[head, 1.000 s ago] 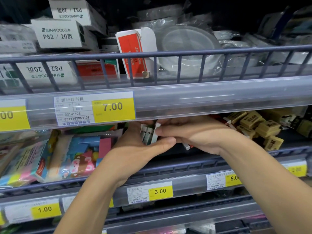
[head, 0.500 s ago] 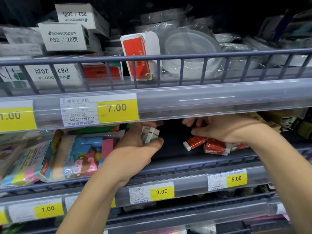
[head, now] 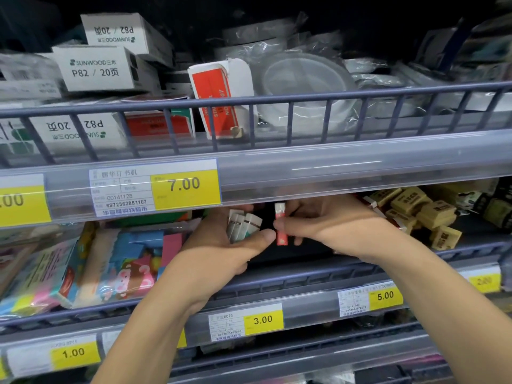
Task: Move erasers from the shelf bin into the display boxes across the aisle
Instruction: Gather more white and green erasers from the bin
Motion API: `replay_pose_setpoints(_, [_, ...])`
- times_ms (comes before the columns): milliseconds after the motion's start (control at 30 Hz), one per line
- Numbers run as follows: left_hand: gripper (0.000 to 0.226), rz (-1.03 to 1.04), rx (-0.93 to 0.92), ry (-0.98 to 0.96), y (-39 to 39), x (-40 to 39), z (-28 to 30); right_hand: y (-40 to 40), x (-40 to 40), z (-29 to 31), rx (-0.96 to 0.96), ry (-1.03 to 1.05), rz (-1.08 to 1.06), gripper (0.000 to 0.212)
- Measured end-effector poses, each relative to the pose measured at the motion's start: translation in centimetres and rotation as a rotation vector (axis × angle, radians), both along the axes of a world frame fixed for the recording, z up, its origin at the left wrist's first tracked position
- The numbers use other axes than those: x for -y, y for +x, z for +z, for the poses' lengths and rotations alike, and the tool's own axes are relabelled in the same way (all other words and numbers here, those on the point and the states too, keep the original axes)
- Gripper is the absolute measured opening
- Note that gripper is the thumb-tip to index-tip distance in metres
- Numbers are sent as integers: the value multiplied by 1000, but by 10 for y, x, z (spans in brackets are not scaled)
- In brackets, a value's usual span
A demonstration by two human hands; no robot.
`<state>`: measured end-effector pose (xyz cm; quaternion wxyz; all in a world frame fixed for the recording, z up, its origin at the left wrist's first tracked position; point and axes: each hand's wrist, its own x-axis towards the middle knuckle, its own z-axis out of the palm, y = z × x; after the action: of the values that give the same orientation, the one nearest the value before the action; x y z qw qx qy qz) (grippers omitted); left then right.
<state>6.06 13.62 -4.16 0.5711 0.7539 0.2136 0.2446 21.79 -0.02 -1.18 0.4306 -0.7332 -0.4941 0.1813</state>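
Both hands are in under the shelf rail (head: 249,98), so we're at the gathering stage, nothing carried across the aisle yet. The left hand (head: 221,245) cups a small stack of white-sleeved erasers (head: 242,224), thumb clamped over them. The right hand (head: 332,225) pinches a single red-sleeved eraser (head: 280,227) upright, right beside that stack. It looks about to join the bundle, and that calls for the left thumb to lift just enough without spilling the rest. More red-wrapped erasers seem to sit behind the right wrist, mostly hidden. Tan erasers (head: 426,214) lie piled further right.
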Motion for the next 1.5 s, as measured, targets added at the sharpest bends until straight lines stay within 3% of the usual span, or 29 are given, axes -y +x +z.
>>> replay_pose_setpoints(133, [42, -63, 24, 26, -2, 5, 5, -14, -11, -1, -143, 97, -1, 51])
replay_pose_setpoints(267, [64, -68, 34, 49, -4, 6, 7, -18, -13, -5, -224, 147, -3, 32])
replay_pose_setpoints(400, [41, -106, 48, 141, -3, 6, 7, -23, -18, -10, -241, 213, -11, 30])
replay_pose_setpoints(467, [53, -112, 49, 217, -2, 9, 10, -27, -20, -11, -265, 233, 7, 19])
replay_pose_setpoints(700, [38, -81, 32, 239, 0, 9, 11, -33, -21, -16, -415, 298, 23, 12])
replay_pose_setpoints(767, [50, -104, 64, 209, -2, 10, 13, -33, -20, -17, -443, 303, 17, 5])
replay_pose_setpoints(967, [74, -78, 38, 243, 0, 7, 9, -36, -20, -18, -318, 283, -15, 10])
replay_pose_setpoints(1100, [47, -40, -22, 221, -1, 7, 9, -34, -12, -16, -270, 263, 51, 12])
replay_pose_setpoints(1167, [47, -10, -18, 190, 0, 4, 4, -24, -4, -13, -199, 234, -3, 13])
replay_pose_setpoints(1233, [42, 10, -22, 182, 0, 2, 1, -7, 5, -8, -3, 160, -193, 5])
replay_pose_setpoints(1333, [38, 18, -35, 183, 0, -1, -2, 21, 17, 0, 559, -225, -443, 27])
replay_pose_setpoints(1400, [37, 24, -46, 184, 0, -2, -3, 34, 24, 4, 683, -381, -434, 5])
replay_pose_setpoints(1500, [38, 40, -61, 187, 0, -1, -3, 47, 27, 5, 700, -528, -311, 35])
